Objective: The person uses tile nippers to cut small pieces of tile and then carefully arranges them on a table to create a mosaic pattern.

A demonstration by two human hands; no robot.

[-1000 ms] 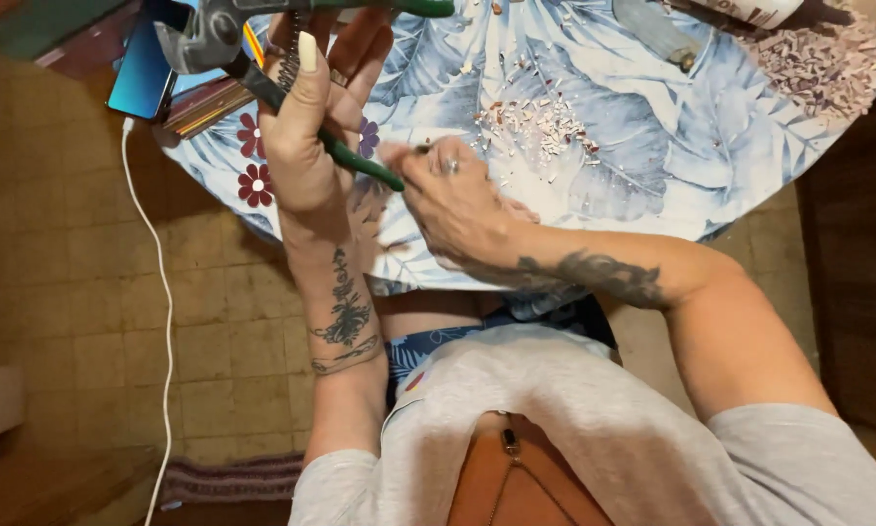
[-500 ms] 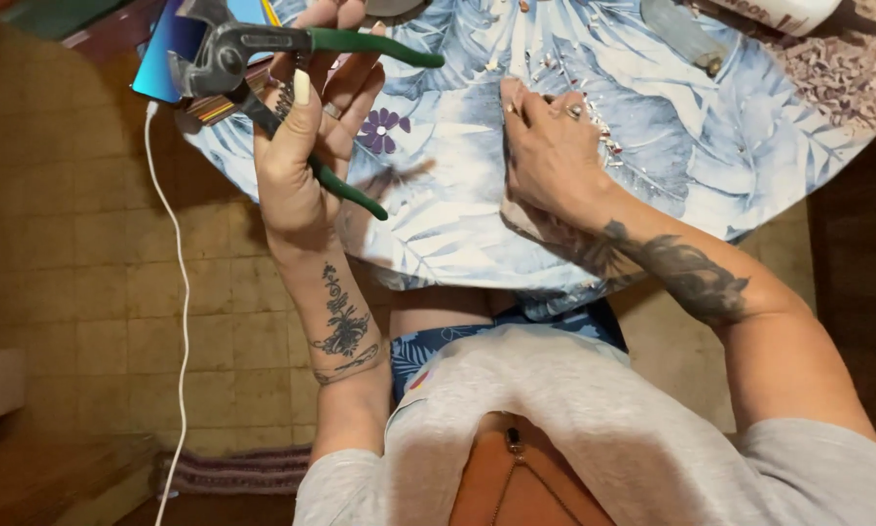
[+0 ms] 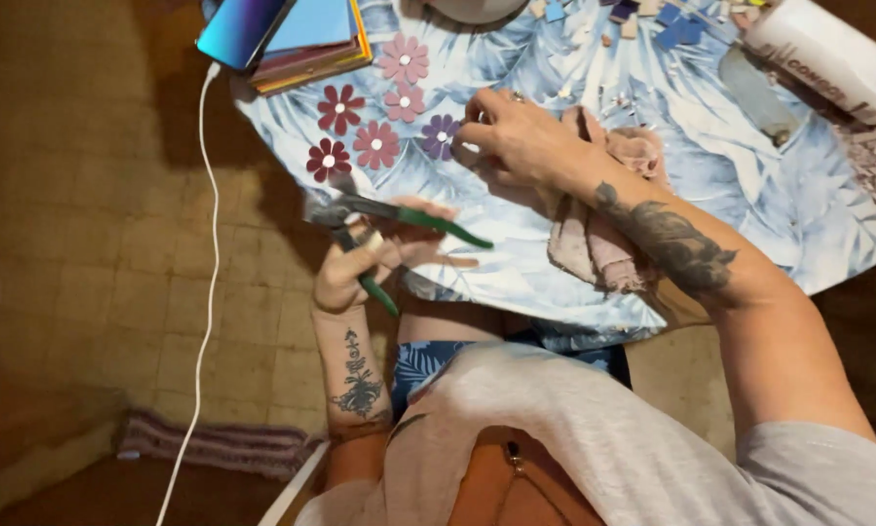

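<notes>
Left hand at near edge of tabletop, grip clenched on pliers: grey metal head, green handles spread apart. Right hand over tabletop, fingers curled; what they pinch, cannot tell. Pink crumpled cloth under right forearm. Flat flower cutouts, red, pink, purple, lie beyond pliers. Phone on stacked coloured sheets, white cable hanging. White tube far right. Tabletop cover: blue leaf print.

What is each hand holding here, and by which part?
The left hand holds green-handled nippers by the handles. The right hand reaches toward the purple flower; its fingertips are pinched, but whether they hold anything cannot be told.
</notes>
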